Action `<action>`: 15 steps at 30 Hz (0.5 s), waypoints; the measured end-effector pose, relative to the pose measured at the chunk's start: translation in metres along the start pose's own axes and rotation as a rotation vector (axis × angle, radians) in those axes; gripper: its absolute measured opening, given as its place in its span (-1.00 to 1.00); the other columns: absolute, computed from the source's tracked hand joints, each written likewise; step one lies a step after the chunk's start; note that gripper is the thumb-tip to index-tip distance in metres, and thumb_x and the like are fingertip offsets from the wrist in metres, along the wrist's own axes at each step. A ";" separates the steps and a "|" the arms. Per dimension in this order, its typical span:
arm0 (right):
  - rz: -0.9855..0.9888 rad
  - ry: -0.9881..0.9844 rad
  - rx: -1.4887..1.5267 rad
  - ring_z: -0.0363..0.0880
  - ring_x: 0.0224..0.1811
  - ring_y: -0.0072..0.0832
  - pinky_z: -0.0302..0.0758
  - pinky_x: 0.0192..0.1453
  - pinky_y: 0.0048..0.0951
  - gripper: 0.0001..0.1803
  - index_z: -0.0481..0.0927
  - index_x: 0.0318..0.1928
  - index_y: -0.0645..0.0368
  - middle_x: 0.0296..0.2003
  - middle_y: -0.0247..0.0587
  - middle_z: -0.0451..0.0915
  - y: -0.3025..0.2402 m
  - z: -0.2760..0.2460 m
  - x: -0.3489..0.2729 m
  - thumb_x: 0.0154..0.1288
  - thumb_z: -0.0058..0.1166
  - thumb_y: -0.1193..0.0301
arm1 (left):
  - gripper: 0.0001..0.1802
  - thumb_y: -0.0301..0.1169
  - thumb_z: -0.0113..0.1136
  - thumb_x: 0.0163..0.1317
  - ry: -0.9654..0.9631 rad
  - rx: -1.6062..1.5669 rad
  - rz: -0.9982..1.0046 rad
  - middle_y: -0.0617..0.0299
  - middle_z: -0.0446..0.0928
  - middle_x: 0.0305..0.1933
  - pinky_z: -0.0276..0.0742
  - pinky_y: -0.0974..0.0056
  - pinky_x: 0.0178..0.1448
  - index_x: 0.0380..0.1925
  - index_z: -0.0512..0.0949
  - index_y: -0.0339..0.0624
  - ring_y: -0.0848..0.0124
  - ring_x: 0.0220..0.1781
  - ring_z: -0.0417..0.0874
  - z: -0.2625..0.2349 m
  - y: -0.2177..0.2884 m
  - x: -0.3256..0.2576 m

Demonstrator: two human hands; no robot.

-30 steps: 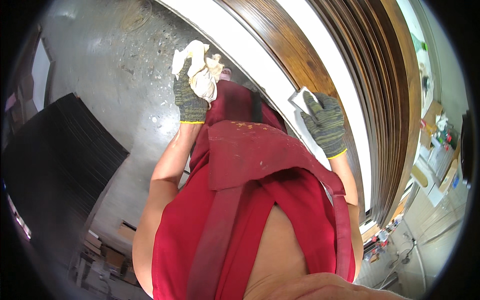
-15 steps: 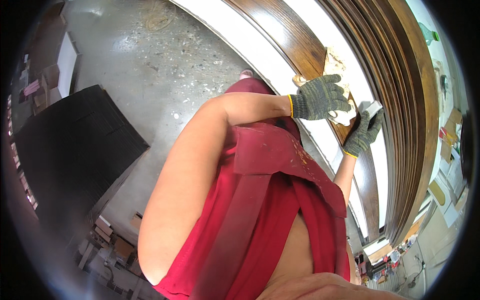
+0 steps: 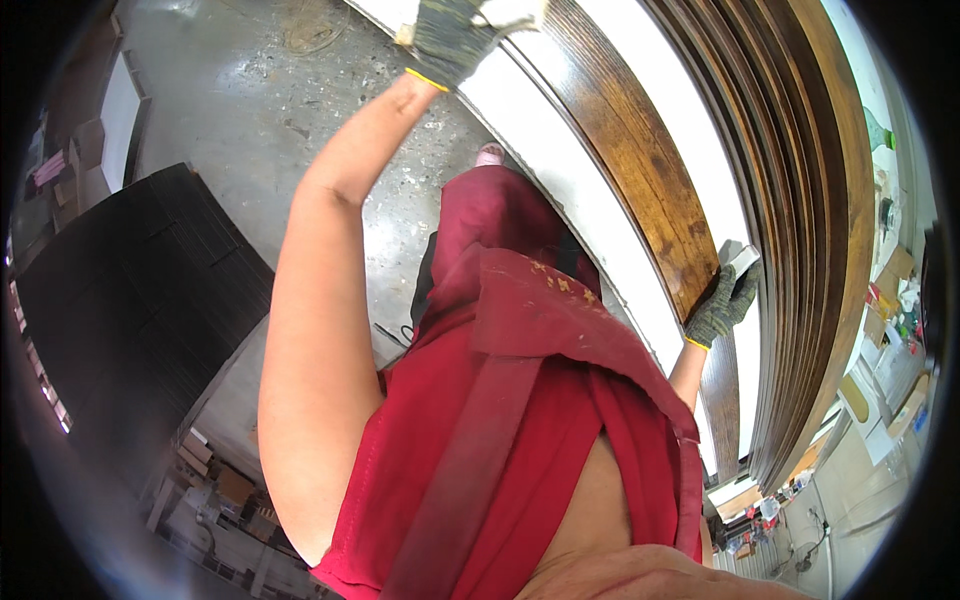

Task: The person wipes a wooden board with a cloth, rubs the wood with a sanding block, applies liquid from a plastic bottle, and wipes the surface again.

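Note:
My left hand point(image 3: 450, 42), in a dark knitted glove with a yellow cuff, reaches far forward at the upper edge of the view. A cream cloth point(image 3: 516, 12) is gripped in it, partly cut off by the frame. Beneath lies a long brown wooden board point(image 3: 645, 140) with a glossy finish, resting on a white surface point(image 3: 570, 170). My right hand point(image 3: 712, 312), gloved alike, is at the board's nearer part, closed around a small white block point(image 3: 743, 261). The block's lower part is hidden by the fingers.
Several long dark-brown wooden boards point(image 3: 800, 150) stand side by side along the right. To the left are a large black stack point(image 3: 140, 300) and a stained concrete floor point(image 3: 250, 90). Cluttered items, among them a green bottle point(image 3: 880, 135), lie beyond the boards.
My left hand has swept forward and left along the board with the cloth, baring the board's middle. My right hand with the white block has shifted slightly nearer.

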State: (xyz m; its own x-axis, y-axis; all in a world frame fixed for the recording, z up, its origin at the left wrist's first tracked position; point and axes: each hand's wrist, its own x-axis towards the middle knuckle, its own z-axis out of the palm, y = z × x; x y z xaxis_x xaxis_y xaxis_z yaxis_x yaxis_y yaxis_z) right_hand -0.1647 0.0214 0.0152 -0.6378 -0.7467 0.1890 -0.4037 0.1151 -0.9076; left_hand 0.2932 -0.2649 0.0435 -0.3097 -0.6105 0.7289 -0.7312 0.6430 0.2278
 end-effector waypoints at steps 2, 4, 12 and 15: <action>0.016 -0.009 0.090 0.38 0.37 -0.18 0.37 0.44 -0.16 -0.33 0.28 0.41 0.33 0.36 0.07 0.36 -0.002 0.001 0.000 0.37 0.18 0.41 | -0.69 -0.33 0.26 0.06 0.065 0.041 -0.007 0.22 0.63 -0.07 0.32 -0.03 0.38 -0.14 0.62 -0.02 0.19 0.13 0.59 -0.005 -0.027 0.012; -0.019 0.010 -0.014 0.38 0.37 -0.18 0.37 0.43 -0.16 -0.33 0.28 0.41 0.32 0.35 0.06 0.36 -0.004 0.003 -0.001 0.36 0.19 0.41 | -0.69 -0.38 0.24 0.07 0.147 0.185 0.111 0.16 0.62 -0.03 0.40 -0.01 0.29 -0.12 0.60 -0.06 0.11 0.12 0.59 -0.014 -0.049 0.021; 0.018 0.030 0.023 0.38 0.36 -0.18 0.35 0.44 -0.16 -0.34 0.30 0.41 0.28 0.34 0.02 0.39 0.003 0.005 0.000 0.37 0.21 0.39 | -0.77 -0.28 0.06 0.36 0.072 -0.941 -0.239 0.24 0.55 -0.15 0.42 0.24 0.07 -0.07 0.55 -0.07 0.35 -0.09 0.55 0.036 0.034 -0.006; -0.060 -0.007 0.040 0.39 0.35 -0.18 0.35 0.44 -0.15 -0.36 0.30 0.39 0.33 0.34 0.06 0.39 0.004 0.005 0.002 0.37 0.18 0.41 | -0.54 -0.04 0.17 0.34 -0.179 -0.747 -0.031 0.25 0.52 0.28 0.18 0.01 0.55 0.17 0.58 0.07 0.26 0.39 0.42 0.076 0.126 -0.049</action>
State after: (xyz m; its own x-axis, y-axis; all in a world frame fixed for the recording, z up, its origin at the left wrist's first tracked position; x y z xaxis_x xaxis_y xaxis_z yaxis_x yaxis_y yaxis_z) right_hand -0.1644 0.0173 0.0103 -0.6086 -0.7561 0.2406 -0.4141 0.0440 -0.9091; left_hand 0.1698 -0.1889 -0.0121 -0.4356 -0.6581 0.6141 -0.1561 0.7271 0.6685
